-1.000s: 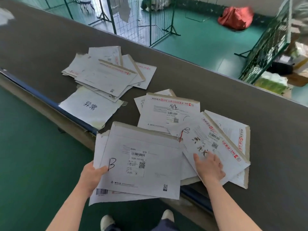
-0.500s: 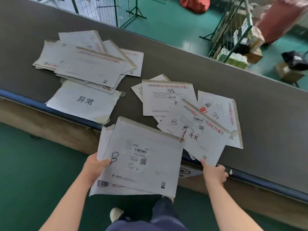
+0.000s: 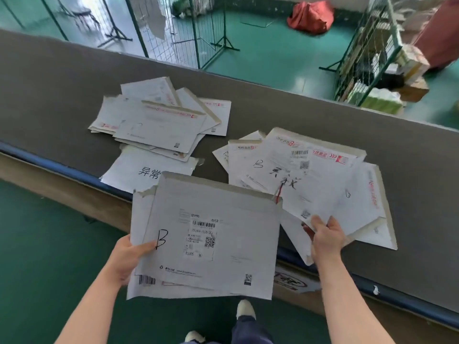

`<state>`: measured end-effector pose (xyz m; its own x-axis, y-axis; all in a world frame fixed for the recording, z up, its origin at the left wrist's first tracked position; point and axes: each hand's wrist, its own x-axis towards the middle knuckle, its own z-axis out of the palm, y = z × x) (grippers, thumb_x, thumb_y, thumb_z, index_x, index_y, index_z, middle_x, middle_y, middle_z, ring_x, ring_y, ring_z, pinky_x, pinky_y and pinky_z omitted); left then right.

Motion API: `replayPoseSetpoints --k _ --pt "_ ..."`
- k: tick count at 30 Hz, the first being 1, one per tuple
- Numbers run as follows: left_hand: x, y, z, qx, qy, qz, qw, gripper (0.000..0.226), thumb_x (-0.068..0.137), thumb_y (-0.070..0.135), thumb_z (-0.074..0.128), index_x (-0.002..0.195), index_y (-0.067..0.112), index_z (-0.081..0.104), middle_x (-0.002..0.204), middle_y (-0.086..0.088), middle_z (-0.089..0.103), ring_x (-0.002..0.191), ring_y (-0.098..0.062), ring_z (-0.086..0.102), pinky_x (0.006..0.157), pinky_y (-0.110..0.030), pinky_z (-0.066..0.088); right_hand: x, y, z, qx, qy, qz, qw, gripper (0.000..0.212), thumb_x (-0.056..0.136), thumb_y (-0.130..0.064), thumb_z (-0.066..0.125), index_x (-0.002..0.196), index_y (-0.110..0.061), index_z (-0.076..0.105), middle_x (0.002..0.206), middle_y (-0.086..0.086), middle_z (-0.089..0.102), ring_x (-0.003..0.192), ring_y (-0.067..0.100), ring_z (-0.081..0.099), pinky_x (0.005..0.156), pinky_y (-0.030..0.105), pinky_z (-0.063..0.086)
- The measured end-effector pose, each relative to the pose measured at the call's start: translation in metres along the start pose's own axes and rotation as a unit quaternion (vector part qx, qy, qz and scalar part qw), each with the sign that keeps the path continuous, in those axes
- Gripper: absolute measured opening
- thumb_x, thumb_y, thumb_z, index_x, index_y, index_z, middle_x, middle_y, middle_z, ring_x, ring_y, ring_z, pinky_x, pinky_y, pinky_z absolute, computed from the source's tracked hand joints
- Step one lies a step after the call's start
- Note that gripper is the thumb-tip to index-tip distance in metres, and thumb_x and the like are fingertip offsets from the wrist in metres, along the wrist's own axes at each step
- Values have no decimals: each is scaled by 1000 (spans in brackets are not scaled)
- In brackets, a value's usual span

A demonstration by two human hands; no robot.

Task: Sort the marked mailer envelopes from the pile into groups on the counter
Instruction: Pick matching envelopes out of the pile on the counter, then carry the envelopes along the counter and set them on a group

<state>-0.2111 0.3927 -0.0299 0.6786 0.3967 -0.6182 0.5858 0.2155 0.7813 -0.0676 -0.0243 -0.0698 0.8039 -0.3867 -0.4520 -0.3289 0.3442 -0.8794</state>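
Two mailers [image 3: 213, 234], the top one marked B, sit gripped in the left hand [image 3: 125, 259], thumb over the front, held out past the surface's near edge. Right hand [image 3: 326, 238] pinches the near corner of a B envelope [image 3: 298, 180] atop the pile [image 3: 357, 194] at that edge. Stack [image 3: 161, 120] lies toward the far edge on the grey surface [image 3: 298, 112], a labelled sheet [image 3: 146, 170] by the near edge.
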Motion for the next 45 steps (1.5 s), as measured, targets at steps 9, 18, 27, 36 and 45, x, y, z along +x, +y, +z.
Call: replayPoseSetpoints --k 9,18,27,36,45 --pt "-44 -4 -51 -147 142 21 979 24 91 -8 63 113 -2 67 106 -22 76 94 -43 74 73 -55 62 4 17 111 -126 -317 114 933 27 92 5 65 114 -10 68 110 12 74 79 18 70 50 21 53" --pt "-74 -79 -175 -303 213 20 929 37 94 3 61 131 2 61 124 -23 70 111 -45 69 90 -63 56 -98 86 273 -246 -520 195 795 22 96 7 57 115 -1 65 97 17 76 67 22 74 45 24 53" --pt "-59 -133 -351 -436 221 58 870 60 83 11 70 139 -1 53 133 -28 64 119 -50 63 91 -64 56 -246 182 472 -418 -634 121 639 30 96 12 52 122 0 64 93 18 78 72 28 77 53 33 60" --pt "-32 -113 -491 -440 418 35 794 21 96 -2 63 112 9 70 107 -16 77 100 -41 72 88 -58 58 -398 241 619 -420 -652 57 629 32 104 -38 53 119 -17 72 109 9 78 99 30 75 86 47 61" --pt "74 -45 -630 -359 467 51 806 22 91 2 72 111 12 71 99 -6 80 91 -30 76 77 -45 61 -431 337 780 -393 -624 9 675 16 93 -17 74 107 -20 66 97 10 78 83 28 78 76 49 65"
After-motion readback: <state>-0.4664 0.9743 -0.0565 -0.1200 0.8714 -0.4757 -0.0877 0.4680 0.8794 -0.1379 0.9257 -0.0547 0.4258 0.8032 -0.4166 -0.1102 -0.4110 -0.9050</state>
